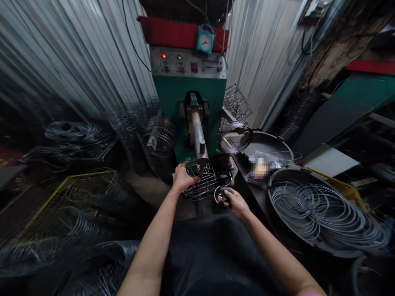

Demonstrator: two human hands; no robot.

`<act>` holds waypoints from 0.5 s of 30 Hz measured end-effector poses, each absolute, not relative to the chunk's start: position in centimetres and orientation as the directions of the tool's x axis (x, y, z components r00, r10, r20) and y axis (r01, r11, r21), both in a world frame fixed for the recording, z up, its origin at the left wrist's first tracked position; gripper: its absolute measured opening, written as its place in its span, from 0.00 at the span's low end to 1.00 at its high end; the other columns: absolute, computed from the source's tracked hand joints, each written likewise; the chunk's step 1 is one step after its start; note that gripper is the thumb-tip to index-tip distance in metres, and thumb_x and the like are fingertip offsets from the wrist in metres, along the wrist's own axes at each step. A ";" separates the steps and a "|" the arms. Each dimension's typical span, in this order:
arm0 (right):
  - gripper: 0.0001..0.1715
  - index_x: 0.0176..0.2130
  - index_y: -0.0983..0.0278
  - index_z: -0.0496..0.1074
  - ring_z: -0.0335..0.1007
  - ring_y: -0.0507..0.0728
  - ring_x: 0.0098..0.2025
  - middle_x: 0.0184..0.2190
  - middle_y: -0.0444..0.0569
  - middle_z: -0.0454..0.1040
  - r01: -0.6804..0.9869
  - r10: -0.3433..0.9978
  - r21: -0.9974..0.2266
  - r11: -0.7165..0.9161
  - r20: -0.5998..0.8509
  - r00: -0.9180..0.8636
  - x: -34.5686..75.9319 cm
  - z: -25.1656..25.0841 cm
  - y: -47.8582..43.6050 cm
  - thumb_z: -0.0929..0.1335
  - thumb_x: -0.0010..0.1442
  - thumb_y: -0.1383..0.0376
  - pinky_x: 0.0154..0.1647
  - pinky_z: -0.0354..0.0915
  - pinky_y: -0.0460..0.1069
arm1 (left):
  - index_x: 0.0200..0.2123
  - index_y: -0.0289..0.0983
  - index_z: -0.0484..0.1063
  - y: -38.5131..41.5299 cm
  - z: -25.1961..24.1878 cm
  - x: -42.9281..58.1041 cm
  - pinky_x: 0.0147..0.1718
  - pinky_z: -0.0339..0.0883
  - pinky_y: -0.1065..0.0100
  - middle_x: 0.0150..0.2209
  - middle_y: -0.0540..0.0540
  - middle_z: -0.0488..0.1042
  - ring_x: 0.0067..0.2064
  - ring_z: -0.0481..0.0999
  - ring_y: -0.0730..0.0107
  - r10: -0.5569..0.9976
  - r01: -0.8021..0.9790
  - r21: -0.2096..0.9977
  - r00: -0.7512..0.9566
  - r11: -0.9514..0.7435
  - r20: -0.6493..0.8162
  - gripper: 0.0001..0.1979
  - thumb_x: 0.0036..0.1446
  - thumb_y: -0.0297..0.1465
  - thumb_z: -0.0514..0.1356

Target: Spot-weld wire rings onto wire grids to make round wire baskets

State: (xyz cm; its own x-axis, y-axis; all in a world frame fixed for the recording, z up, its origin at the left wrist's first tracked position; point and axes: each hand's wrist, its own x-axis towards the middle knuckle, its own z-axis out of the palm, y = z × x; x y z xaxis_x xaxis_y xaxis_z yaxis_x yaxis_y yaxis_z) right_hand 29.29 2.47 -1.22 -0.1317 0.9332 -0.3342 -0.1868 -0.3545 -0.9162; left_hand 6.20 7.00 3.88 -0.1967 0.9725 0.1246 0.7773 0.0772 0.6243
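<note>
My left hand [182, 179] grips the left side of a wire basket [207, 188], thumb and fingers around its rim. The basket hangs under the tip of a thick metal arm [199, 133] that sticks out from a green machine [166, 92], which looks like a spot welder. Just right of the basket, my right hand [235, 201] is closed on a small, shiny, round metal piece [217, 194]. Whether that piece is a dish or a ring is unclear, as my fingers cover part of it.
Wire rings hang on brackets left [160, 133] and right [235, 137] of the machine. A large round pan [274, 205] of wire rings stands at the right. Wire stacks and a yellow-edged crate [46, 205] lie left. A teal clock [205, 40] sits on the machine.
</note>
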 end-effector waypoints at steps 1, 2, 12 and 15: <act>0.12 0.34 0.67 0.70 0.59 0.47 0.21 0.22 0.43 0.64 -0.257 0.908 -0.871 -0.419 -0.395 -0.139 29.9 -1.4 2.2 0.68 0.49 0.62 0.16 0.52 0.41 | 0.54 0.36 0.60 7.1 3.9 6.2 0.49 0.61 0.54 0.51 0.37 0.66 0.54 0.65 0.50 0.973 0.778 0.623 -0.196 0.076 0.126 0.40 0.35 0.40 0.67; 0.10 0.33 0.67 0.71 0.58 0.47 0.21 0.22 0.43 0.64 -0.315 0.881 -0.823 -0.473 -0.449 -0.149 30.4 -1.5 1.9 0.68 0.48 0.65 0.15 0.52 0.41 | 0.54 0.36 0.60 7.2 4.0 6.2 0.49 0.61 0.53 0.51 0.37 0.66 0.54 0.65 0.50 0.972 0.780 0.621 -0.196 0.075 0.129 0.40 0.35 0.41 0.66; 0.14 0.35 0.64 0.74 0.63 0.49 0.23 0.23 0.44 0.68 -0.395 0.858 -0.763 -0.511 -0.476 -0.190 33.1 -2.3 -0.1 0.72 0.45 0.63 0.20 0.59 0.44 | 0.61 0.35 0.48 5.5 1.5 3.9 0.59 0.48 0.51 0.62 0.33 0.52 0.63 0.51 0.47 0.974 0.636 0.772 -0.184 0.018 0.129 0.59 0.26 0.44 0.71; 0.21 0.38 0.64 0.75 0.62 0.49 0.23 0.26 0.45 0.72 -0.242 0.936 -0.906 -0.348 -0.351 -0.034 33.5 -4.1 -1.2 0.73 0.45 0.57 0.20 0.57 0.43 | 0.61 0.35 0.47 4.0 -1.5 3.0 0.58 0.52 0.51 0.59 0.33 0.57 0.61 0.56 0.48 0.963 0.470 0.879 -0.262 0.072 0.061 0.59 0.25 0.42 0.72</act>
